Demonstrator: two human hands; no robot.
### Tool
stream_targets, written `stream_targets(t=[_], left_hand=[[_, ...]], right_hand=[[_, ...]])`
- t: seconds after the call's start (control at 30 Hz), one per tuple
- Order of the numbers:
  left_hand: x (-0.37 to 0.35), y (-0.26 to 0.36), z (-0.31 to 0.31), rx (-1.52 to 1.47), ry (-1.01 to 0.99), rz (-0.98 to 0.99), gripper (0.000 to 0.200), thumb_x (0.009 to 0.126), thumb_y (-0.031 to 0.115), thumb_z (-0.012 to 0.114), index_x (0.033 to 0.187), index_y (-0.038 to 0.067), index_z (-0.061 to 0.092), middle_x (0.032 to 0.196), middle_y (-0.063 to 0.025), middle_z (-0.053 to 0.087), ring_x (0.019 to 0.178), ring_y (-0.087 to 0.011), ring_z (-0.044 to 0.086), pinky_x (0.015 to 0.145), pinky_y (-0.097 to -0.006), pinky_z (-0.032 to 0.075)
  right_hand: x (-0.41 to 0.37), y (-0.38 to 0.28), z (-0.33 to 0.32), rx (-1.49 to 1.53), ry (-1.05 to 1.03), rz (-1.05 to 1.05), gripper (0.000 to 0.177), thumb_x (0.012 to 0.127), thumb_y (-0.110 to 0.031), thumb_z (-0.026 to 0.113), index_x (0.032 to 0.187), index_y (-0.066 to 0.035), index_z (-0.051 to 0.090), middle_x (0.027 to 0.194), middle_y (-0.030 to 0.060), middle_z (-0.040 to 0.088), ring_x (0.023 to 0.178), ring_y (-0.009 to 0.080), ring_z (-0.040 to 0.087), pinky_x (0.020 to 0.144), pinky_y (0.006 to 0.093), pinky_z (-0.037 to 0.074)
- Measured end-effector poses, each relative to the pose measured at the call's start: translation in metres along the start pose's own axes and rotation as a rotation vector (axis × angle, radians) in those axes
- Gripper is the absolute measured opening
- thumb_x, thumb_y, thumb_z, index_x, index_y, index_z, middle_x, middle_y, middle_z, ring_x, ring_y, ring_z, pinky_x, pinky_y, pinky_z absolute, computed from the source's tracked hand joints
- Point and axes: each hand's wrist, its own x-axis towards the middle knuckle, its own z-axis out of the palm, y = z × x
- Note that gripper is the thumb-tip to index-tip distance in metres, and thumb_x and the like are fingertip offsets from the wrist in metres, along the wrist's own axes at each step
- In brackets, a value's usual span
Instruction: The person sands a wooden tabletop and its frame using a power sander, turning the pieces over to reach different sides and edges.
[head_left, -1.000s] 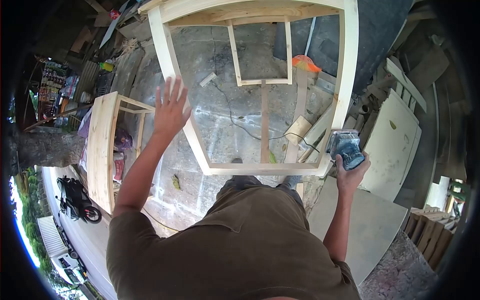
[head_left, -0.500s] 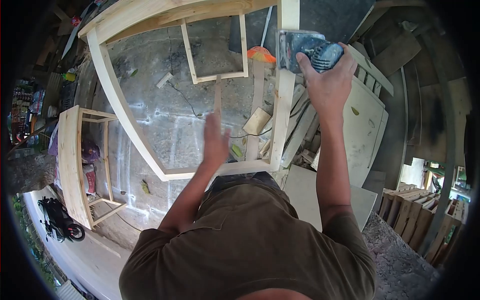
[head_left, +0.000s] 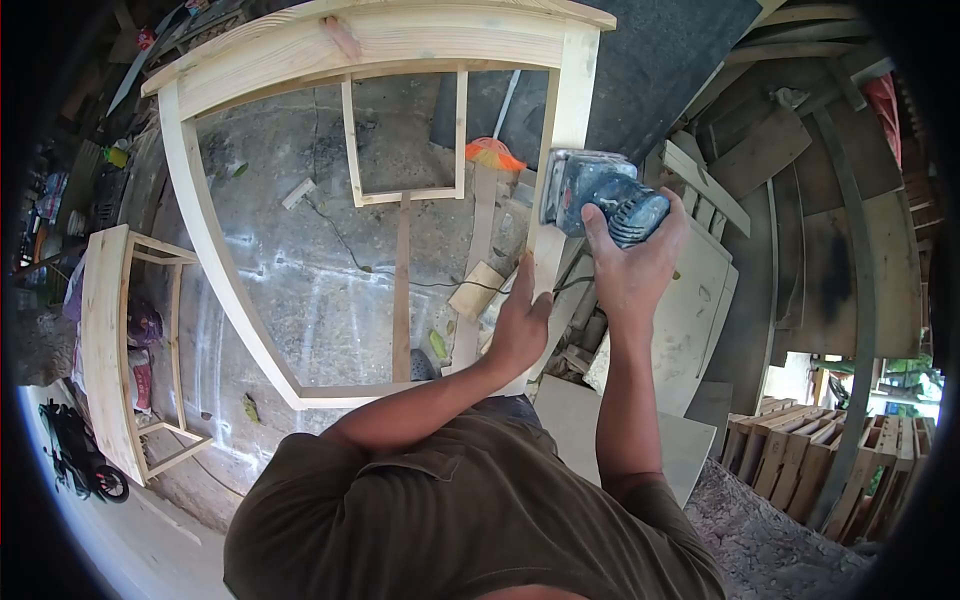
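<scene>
My right hand (head_left: 640, 265) is wrapped round the rear body of a blue, dust-covered power sander (head_left: 600, 195). The sander's flat pad lies against the right-hand rail of a pale wooden frame (head_left: 575, 95). Lower on that same rail, my left hand (head_left: 520, 325) rests at its inner edge, fingers stretched out and thumb apart. The frame stands in front of my body, with a wide board along its far side. A dark cord (head_left: 435, 284) runs over the floor beyond my left hand.
A smaller wooden frame (head_left: 355, 140) stands inside the big one, near an orange broom (head_left: 495, 155). Another wooden frame (head_left: 110, 350) is at the left, with a motorcycle (head_left: 75, 455) beyond it. Boards (head_left: 850, 270) lean at the right above wooden crates (head_left: 780, 450).
My right hand has brought the sander down along the rail toward me. My left hand has moved right, from the air inside the frame to the rail. The view has shifted slightly.
</scene>
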Motion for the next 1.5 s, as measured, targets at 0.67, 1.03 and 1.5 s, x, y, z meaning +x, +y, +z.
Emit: stream_targets(t=[0.67, 1.03, 1.5], left_hand=[[0.000, 0.088, -0.029, 0.337, 0.413, 0.382, 0.093, 0.091, 0.041, 0.084, 0.158, 0.000, 0.034, 0.139, -0.0314, 0.043, 0.124, -0.0453, 0.056, 0.107, -0.0484, 0.049], [0.001, -0.029, -0.080, -0.303, 0.289, -0.133, 0.088, 0.088, 0.042, 0.087, 0.150, -0.002, 0.042, 0.115, -0.0147, 0.070, 0.104, -0.0234, 0.070, 0.097, -0.0361, 0.055], [0.134, 0.083, -0.115, 0.089, 0.289, 0.430, 0.093, 0.090, 0.052, 0.083, 0.154, 0.001, 0.040, 0.117, -0.0177, 0.068, 0.110, -0.0290, 0.068, 0.101, -0.0406, 0.053]], right_hand=[[-0.010, 0.023, -0.045, 0.582, -0.865, -0.206, 0.068, 0.092, 0.009, 0.064, 0.156, -0.001, 0.043, 0.136, 0.0179, 0.054, 0.115, 0.0293, 0.071, 0.097, 0.0374, 0.059], [0.245, -0.081, 0.107, -0.514, -0.403, -0.518, 0.084, 0.106, -0.073, 0.030, 0.120, -0.005, 0.078, 0.118, 0.0278, 0.074, 0.115, 0.0460, 0.070, 0.103, 0.0501, 0.053], [0.212, -0.065, 0.090, -0.649, -0.272, -0.547, 0.086, 0.109, -0.069, 0.022, 0.104, -0.008, 0.082, 0.103, 0.0253, 0.077, 0.103, 0.0503, 0.070, 0.097, 0.0539, 0.055]])
